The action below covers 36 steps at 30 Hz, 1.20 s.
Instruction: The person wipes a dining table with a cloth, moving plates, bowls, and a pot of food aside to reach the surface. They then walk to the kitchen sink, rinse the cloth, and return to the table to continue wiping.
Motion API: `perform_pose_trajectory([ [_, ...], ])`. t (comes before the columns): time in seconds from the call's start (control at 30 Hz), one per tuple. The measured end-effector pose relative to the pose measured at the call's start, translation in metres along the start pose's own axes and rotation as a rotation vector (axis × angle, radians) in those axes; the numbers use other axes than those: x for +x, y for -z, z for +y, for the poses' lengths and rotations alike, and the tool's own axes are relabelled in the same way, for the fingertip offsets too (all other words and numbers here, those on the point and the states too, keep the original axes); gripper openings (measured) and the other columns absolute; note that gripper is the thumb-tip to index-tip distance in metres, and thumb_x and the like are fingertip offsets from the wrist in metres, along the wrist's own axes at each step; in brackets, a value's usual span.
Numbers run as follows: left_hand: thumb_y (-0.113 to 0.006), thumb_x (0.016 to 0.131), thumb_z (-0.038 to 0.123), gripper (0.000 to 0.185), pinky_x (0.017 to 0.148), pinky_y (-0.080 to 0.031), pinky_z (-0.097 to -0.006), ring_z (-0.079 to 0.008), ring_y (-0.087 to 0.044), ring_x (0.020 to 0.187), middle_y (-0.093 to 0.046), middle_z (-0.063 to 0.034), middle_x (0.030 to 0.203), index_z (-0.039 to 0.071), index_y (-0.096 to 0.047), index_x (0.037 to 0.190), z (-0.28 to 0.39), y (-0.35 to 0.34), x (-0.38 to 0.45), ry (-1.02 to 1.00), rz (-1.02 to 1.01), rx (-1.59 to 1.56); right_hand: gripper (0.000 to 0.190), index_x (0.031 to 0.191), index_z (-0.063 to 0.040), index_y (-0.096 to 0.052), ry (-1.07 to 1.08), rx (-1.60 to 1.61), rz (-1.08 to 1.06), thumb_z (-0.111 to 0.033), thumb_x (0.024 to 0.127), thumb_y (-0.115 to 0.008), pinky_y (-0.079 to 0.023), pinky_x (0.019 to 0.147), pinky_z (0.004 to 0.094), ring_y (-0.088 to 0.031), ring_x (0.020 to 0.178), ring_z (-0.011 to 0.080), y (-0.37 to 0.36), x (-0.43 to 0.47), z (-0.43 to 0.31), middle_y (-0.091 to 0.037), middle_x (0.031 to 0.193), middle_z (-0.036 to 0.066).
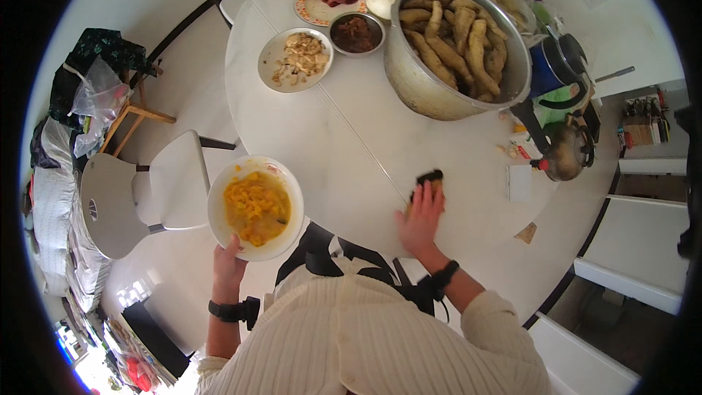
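Note:
My left hand (230, 261) grips the near rim of a white plate (215, 218), thumb on top, held out past the table's left front edge. Soft orange food (255, 203), like cooked pumpkin in its juice, fills the plate's middle. My right hand (419, 222) lies palm down near the front edge of the white round table (351, 175). Under its fingers is a small black and brown cloth or sponge (430, 176), mostly covered by the hand. Across the table stands a large metal pot (433, 100) heaped with long brown tubers (460, 46), like sweet potatoes.
Left of the pot are a plate of food scraps (267, 74), a metal bowl of brown food (356, 52) and a patterned plate with dark red meat (307, 12). A glass kettle (562, 156) and a small white box (519, 183) sit at right. A chair (178, 186) stands left.

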<state>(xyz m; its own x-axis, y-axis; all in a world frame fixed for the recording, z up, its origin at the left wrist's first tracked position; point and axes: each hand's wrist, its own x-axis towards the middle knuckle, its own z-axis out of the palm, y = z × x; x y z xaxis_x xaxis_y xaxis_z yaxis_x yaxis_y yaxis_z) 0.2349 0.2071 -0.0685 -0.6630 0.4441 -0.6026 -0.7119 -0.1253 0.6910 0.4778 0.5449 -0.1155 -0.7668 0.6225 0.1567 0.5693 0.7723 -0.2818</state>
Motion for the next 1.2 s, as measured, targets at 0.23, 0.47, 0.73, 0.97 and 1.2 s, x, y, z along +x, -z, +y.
perform_pose_trajectory([
  [0.23, -0.047, 0.093, 0.013, 0.039, 0.092, -0.045, -0.0451, -0.0291, -0.053, 0.110, -0.051, -0.0155, 0.122, -0.004, -0.038, 0.127, 0.014, 0.013, -0.014, -0.033, 0.084, -0.034, 0.078, 0.127, 0.010, -0.038, 0.018, -0.002, 0.094, -0.048, 0.079, -0.056, -0.016, 0.103, 0.0585, -0.025, 0.125, 0.0487, -0.051, 0.149, -0.091, -0.034, 0.135, 0.026],
  [0.47, -0.051, 0.091, 0.012, 0.032, 0.083, -0.048, -0.0366, -0.0194, -0.057, 0.094, -0.057, -0.0089, 0.105, -0.002, -0.046, 0.120, 0.018, 0.056, -0.028, -0.102, 0.163, 0.003, 0.075, 0.125, 0.004, -0.044, 0.170, -0.041, 0.062, -0.049, 0.075, -0.060, -0.017, 0.105, 0.0546, -0.028, 0.126, 0.0385, -0.084, 0.236, -0.127, -0.039, 0.134, 0.018],
  [0.73, -0.054, 0.090, 0.014, 0.024, 0.069, -0.050, -0.0303, -0.0142, -0.058, 0.080, -0.059, -0.0046, 0.091, 0.000, -0.052, 0.110, 0.036, 0.044, 0.016, -0.053, 0.106, 0.045, 0.060, 0.123, -0.002, -0.049, 0.640, 0.132, -0.124, -0.033, 0.074, -0.064, -0.021, 0.105, 0.0515, -0.032, 0.124, 0.0355, -0.074, 0.164, -0.139, -0.044, 0.130, 0.012],
  [0.97, -0.053, 0.091, 0.016, 0.034, 0.081, -0.052, -0.0376, -0.0227, -0.059, 0.097, -0.057, -0.0121, 0.112, -0.002, -0.046, 0.120, 0.051, -0.038, 0.087, 0.050, -0.221, 0.129, 0.040, 0.110, -0.007, -0.059, 0.380, 0.522, -0.434, -0.018, 0.072, -0.061, -0.038, 0.094, 0.0429, -0.046, 0.110, 0.0338, -0.083, 0.080, -0.173, -0.055, 0.114, 0.010],
  [1.2, -0.054, 0.091, 0.018, 0.039, 0.090, -0.048, -0.0417, -0.0246, -0.055, 0.106, -0.053, -0.0114, 0.119, 0.001, -0.042, 0.124, 0.023, -0.125, 0.143, 0.198, -0.402, 0.118, 0.034, 0.113, -0.007, -0.058, 0.370, 0.080, -0.230, -0.016, 0.081, -0.053, -0.027, 0.104, 0.0501, -0.039, 0.122, 0.0302, -0.029, 0.013, -0.105, -0.051, 0.123, 0.006],
])
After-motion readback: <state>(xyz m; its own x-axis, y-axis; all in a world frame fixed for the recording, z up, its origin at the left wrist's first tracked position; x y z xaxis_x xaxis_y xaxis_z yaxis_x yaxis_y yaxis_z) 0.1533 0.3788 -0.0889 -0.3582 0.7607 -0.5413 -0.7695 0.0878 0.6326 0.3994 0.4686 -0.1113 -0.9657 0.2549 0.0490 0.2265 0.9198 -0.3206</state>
